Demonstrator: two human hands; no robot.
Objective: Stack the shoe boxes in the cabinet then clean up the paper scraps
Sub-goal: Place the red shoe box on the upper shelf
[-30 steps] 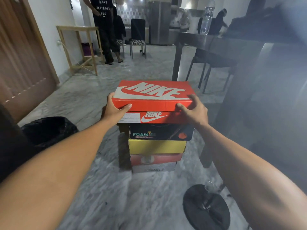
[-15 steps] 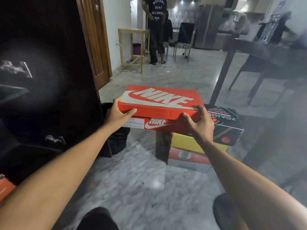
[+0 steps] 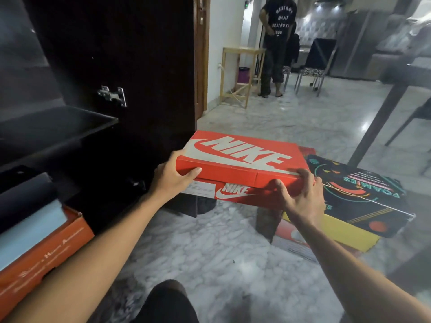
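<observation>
Red Nike box (image 3: pixel 242 159) between hands (image 3: pixel 238 186)

**Marble floor, dim room**

A grey-veined marble floor (image 3: pixel 210 248) shines under ceiling lights. A wooden door (image 3: pixel 200 54) meets the white wall (image 3: pixel 229 31). Beside it stands a pale wooden stand (image 3: pixel 240 73); farther back, a dark chair (image 3: pixel 314 64) and a steel fridge (image 3: pixel 352 43).

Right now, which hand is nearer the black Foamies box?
Right. The right hand grips the Nike box end beside the Foamies box; the left hand holds the far end.
</observation>
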